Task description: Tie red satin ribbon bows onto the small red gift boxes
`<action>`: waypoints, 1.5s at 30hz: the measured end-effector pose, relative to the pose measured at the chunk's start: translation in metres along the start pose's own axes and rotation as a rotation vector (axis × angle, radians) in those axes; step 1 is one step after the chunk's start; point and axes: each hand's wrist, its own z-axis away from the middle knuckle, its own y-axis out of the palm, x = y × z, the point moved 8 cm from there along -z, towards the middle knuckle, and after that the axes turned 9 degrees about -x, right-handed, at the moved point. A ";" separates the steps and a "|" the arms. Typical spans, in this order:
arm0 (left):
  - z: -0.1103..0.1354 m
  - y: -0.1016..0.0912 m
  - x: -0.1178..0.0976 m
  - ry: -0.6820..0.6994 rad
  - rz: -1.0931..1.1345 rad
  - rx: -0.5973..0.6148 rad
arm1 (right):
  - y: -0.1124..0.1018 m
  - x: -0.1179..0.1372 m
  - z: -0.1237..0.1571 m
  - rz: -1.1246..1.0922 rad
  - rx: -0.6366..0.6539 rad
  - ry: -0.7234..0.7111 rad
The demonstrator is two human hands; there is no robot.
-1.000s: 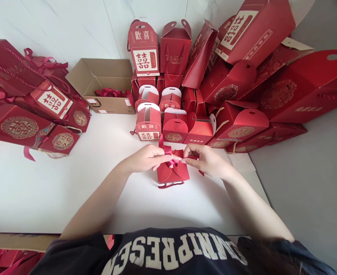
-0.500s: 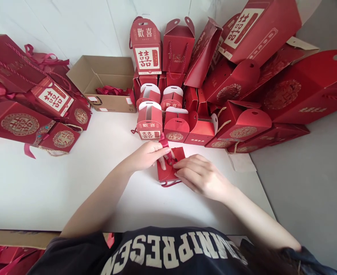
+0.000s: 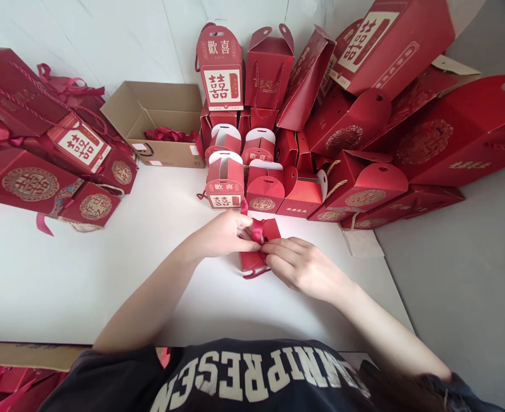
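A small red gift box stands on the white table just in front of me. A dark red ribbon sits on its top. My left hand pinches the ribbon from the left, fingers closed on it. My right hand lies over the box's right side, its fingertips pressed together on the ribbon at the middle. A red cord handle shows below the box. Most of the box is hidden by my hands.
Behind the box stand rows of small red gift boxes. Large red gift bags pile up at the back right and at the left. An open cardboard box holds red ribbons. The table's edge lies to the right.
My right hand moved from the box's right side in over its top. Both hands have closed together on the ribbon, which is now bunched between the fingertips.
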 end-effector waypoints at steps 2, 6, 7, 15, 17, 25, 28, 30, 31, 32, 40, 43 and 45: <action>-0.002 0.000 0.001 -0.004 0.016 -0.029 | 0.000 -0.002 0.001 -0.019 0.008 0.023; -0.001 0.001 0.001 -0.003 -0.039 -0.088 | -0.007 -0.010 0.002 -0.187 -0.025 0.091; 0.000 0.002 0.000 0.003 -0.084 -0.100 | -0.009 -0.016 0.002 -0.245 -0.047 0.137; 0.015 0.001 -0.022 0.300 -0.562 -0.284 | 0.009 -0.058 0.002 -0.428 -0.079 0.394; 0.020 -0.002 -0.020 0.374 -0.604 -0.374 | 0.014 -0.057 0.000 -0.403 -0.072 0.380; 0.042 -0.003 -0.011 0.610 -0.698 -0.719 | 0.018 -0.060 -0.009 -0.473 -0.123 0.511; 0.045 -0.008 -0.008 0.656 -0.617 -0.768 | 0.020 -0.062 -0.011 -0.563 -0.133 0.560; 0.046 -0.012 -0.006 0.689 -0.562 -0.812 | 0.021 -0.062 -0.011 -0.577 -0.147 0.575; 0.046 -0.015 -0.005 0.691 -0.529 -0.827 | 0.021 -0.062 -0.011 -0.580 -0.157 0.581; 0.045 -0.017 -0.002 0.680 -0.490 -0.837 | 0.022 -0.061 -0.011 -0.586 -0.163 0.581; 0.039 -0.021 0.010 0.576 -0.312 -0.805 | 0.019 -0.059 -0.012 -0.602 -0.194 0.602; 0.040 -0.021 0.010 0.572 -0.303 -0.794 | 0.025 -0.061 -0.012 -0.733 -0.134 0.646; 0.040 -0.022 0.011 0.568 -0.297 -0.788 | 0.034 -0.061 -0.010 -0.855 -0.064 0.686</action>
